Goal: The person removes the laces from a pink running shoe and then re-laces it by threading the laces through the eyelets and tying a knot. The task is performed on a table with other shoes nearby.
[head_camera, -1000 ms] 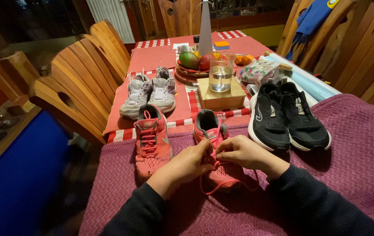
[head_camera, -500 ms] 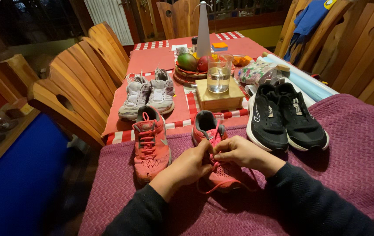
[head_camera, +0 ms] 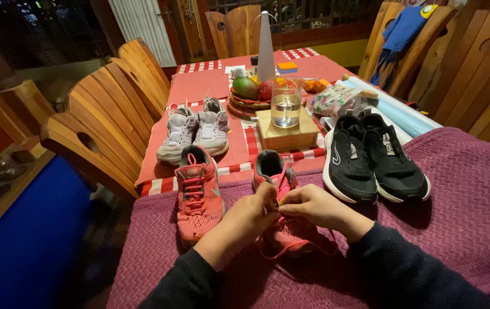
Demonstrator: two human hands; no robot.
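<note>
Left shoe (head_camera: 198, 193) laced, idle. Left hand (head_camera: 245, 220) and right hand (head_camera: 316, 207), each grip pinched on the lace (head_camera: 282, 247), over the right shoe (head_camera: 279, 197) on the desk (head_camera: 462, 194). Best pulled evenly, kept taut, loops clear of the knot.

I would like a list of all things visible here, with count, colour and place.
pink shoes: 2, pink, near edge on the purple cloth
laces: pink, on the right pink shoe, between the fingers
black shoes: 2, black, right
grey shoes: 2, pale grey, on the red mat
glass jug: 1, clear, on the wooden box
fruit basket: 1, mid-table
cone: 1, white, far end
wooden chairs: brown, around the table
left hand: on the laces
right hand: on the laces
</note>
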